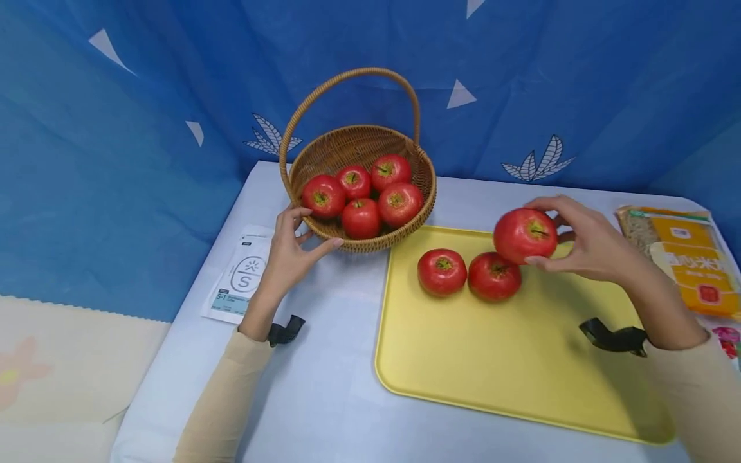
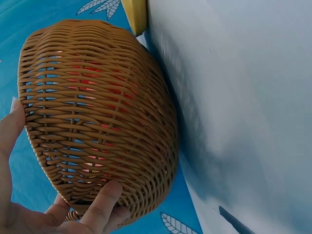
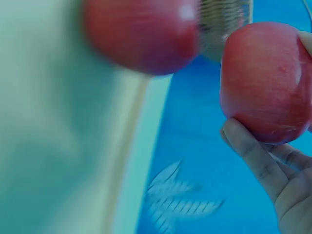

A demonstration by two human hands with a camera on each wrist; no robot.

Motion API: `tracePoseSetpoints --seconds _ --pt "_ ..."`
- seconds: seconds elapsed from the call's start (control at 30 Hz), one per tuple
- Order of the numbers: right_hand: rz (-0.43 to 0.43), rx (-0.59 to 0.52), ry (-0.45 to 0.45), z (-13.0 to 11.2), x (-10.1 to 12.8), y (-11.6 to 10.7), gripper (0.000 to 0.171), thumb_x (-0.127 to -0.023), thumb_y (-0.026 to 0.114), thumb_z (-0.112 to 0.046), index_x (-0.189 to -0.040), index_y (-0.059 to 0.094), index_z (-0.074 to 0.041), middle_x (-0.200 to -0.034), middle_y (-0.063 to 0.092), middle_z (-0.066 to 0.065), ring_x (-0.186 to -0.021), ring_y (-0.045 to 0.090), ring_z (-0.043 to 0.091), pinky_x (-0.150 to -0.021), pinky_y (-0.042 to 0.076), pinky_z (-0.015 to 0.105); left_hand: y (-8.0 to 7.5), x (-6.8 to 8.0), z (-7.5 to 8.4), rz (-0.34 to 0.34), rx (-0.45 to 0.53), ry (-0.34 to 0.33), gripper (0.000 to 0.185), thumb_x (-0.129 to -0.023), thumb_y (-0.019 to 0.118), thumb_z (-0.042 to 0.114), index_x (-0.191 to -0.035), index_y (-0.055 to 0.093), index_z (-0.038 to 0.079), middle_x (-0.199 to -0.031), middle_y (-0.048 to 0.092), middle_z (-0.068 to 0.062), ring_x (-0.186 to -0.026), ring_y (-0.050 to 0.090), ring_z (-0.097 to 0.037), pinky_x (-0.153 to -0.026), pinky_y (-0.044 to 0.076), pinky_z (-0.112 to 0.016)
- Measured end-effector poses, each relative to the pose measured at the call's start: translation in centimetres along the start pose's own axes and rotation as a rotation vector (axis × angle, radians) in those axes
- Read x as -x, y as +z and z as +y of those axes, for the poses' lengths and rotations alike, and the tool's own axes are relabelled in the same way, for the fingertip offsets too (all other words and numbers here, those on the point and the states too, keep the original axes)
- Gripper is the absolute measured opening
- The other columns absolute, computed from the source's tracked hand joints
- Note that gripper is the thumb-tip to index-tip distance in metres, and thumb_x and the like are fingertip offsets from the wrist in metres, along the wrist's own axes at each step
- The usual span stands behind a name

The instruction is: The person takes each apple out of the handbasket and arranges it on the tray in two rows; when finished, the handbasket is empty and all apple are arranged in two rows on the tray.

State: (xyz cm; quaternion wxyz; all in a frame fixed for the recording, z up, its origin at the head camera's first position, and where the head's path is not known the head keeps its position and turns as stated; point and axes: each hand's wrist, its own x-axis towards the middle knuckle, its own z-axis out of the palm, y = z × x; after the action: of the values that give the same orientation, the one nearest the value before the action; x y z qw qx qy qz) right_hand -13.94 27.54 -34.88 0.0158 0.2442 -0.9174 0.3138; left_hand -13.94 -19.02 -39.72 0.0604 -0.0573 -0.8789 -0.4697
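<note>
In the head view, my right hand (image 1: 593,241) grips a red apple (image 1: 521,235) between thumb and fingers, raised over the yellow tray (image 1: 521,360). Two other apples lie close together on the tray, the left apple (image 1: 442,272) and the right apple (image 1: 494,278). My left hand (image 1: 292,254) holds the near left rim of a wicker basket (image 1: 376,243), its thumb and fingers spread along the edge. Several red apples (image 1: 361,218) sit inside the basket. The left wrist view shows the fingers against the basket's woven side (image 2: 97,117). In the right wrist view the held apple (image 3: 265,83) is pinched by the fingers.
A tall arched handle (image 1: 353,74) rises over the basket. A white printed packet (image 1: 237,276) lies left of it, under the left forearm. At the right is an orange bread package (image 1: 686,257). Blue patterned cloth (image 1: 492,64) hangs behind the white table (image 1: 324,386).
</note>
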Motion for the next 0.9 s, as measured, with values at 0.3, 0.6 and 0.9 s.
tracePoseSetpoints --seconds 0.3,0.6,0.9 --pt "-0.047 -0.032 0.233 4.3 7.4 0.6 0.087 -0.066 0.09 -0.011 -0.139 0.043 -0.006 -0.129 0.05 0.018 -0.092 0.044 -0.012 -0.064 0.052 0.01 0.3 -0.1 0.1 -0.004 0.017 -0.013 0.079 -0.08 0.08 0.038 -0.138 0.037 0.005 -0.154 0.024 -0.016 -0.143 0.034 -0.034 -0.103 0.05 -0.045" --pt "-0.055 -0.071 0.165 5.5 9.0 3.3 0.083 -0.067 0.09 -0.009 -0.135 0.042 -0.004 -0.125 0.05 0.013 -0.096 0.044 -0.01 -0.069 0.051 0.006 -0.1 0.2 -0.3 0.002 0.025 -0.022 0.081 -0.08 0.08 0.039 -0.139 0.036 0.006 -0.154 0.024 -0.017 -0.143 0.033 -0.036 -0.104 0.049 -0.048" --pt "-0.097 0.101 0.236 3.3 8.9 2.5 0.107 -0.069 0.09 -0.03 -0.151 0.024 -0.008 -0.137 0.043 0.024 -0.113 0.049 0.038 -0.086 0.054 0.059 0.1 0.1 -0.2 0.001 0.018 -0.017 0.08 -0.081 0.08 0.039 -0.138 0.036 0.006 -0.154 0.025 -0.017 -0.143 0.034 -0.036 -0.104 0.049 -0.047"
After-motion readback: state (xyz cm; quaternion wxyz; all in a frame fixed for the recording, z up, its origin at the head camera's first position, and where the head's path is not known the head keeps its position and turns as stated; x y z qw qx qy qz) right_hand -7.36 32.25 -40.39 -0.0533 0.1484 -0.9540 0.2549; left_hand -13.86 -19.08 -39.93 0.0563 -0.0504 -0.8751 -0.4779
